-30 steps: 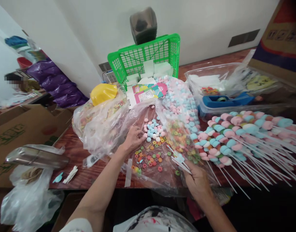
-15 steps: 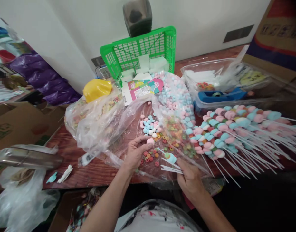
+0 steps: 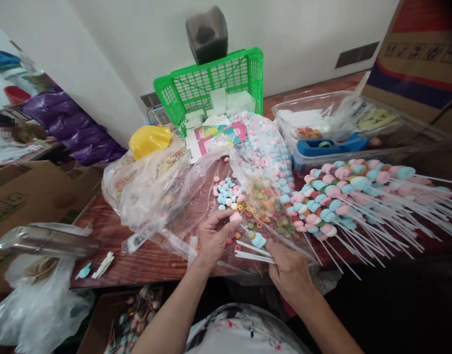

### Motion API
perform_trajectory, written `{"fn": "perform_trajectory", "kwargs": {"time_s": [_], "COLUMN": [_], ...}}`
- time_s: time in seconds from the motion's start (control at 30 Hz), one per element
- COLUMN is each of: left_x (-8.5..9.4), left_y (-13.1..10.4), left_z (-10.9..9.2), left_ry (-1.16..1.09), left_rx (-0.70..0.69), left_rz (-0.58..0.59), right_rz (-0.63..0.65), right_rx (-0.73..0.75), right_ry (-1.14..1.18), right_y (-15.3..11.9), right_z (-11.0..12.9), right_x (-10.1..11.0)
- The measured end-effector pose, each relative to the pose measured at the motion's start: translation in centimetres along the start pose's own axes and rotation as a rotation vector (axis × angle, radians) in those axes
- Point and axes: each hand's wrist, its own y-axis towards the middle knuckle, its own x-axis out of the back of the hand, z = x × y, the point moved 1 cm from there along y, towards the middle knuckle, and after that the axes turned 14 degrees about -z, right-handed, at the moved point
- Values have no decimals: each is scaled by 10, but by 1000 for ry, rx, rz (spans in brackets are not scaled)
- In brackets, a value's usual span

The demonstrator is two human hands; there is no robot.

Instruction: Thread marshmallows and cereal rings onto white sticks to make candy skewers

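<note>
My left hand [image 3: 215,237] pinches a pink marshmallow [image 3: 235,217] above the loose sweets. My right hand [image 3: 290,270] grips several white sticks [image 3: 252,253]; one of them carries a blue marshmallow [image 3: 258,240] with a small ring candy against it. The stick's bare tip points toward the pink marshmallow, close to it. Beyond my hands lie loose pink, blue and white marshmallows [image 3: 227,192] on clear plastic, with ring candies [image 3: 249,215] nearer to me, partly hidden by my left hand. Filled skewers [image 3: 336,196] are piled to the right.
A green crate [image 3: 211,81] stands at the back, with bagged marshmallows [image 3: 270,147] before it. Bagged ring candies [image 3: 148,172] and a steel flask [image 3: 48,241] are on the left. A clear tub [image 3: 317,110] holds a blue tape dispenser [image 3: 331,146]. A cardboard box [image 3: 417,64] rises at right.
My left hand has brought the pink marshmallow closer to the stick's tip. The sticks in my right hand have shifted slightly left. The whole view has moved a little.
</note>
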Motion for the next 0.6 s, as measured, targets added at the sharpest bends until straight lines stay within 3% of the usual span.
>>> {"fn": "perform_trajectory", "kwargs": {"time_s": [0.13,0.2,0.33,0.47,0.53,0.6], "left_x": [5,6,6,2,-2,-5], "left_y": [-3,-6,-11,-13,-13,-13], "left_z": [-5,-5,2,10,11,9], "left_ry": [237,286,260,155,134,167], "left_rx": [-304,-367,-313,-108,-118,-219], "left_rz": [57,81,84,-15,-15,26], "right_rz": [43,46,38,26,32,33], "right_rx": [-13,-22,-54,-85,-76,-74], "right_ry": [-23,-1,69,92,99,102], "right_y": [-1,-2,-4,-8,-9,-9], "right_z": [0,0,5,18,23,23], "right_x": [4,5,1,-7,-11,-12]}}
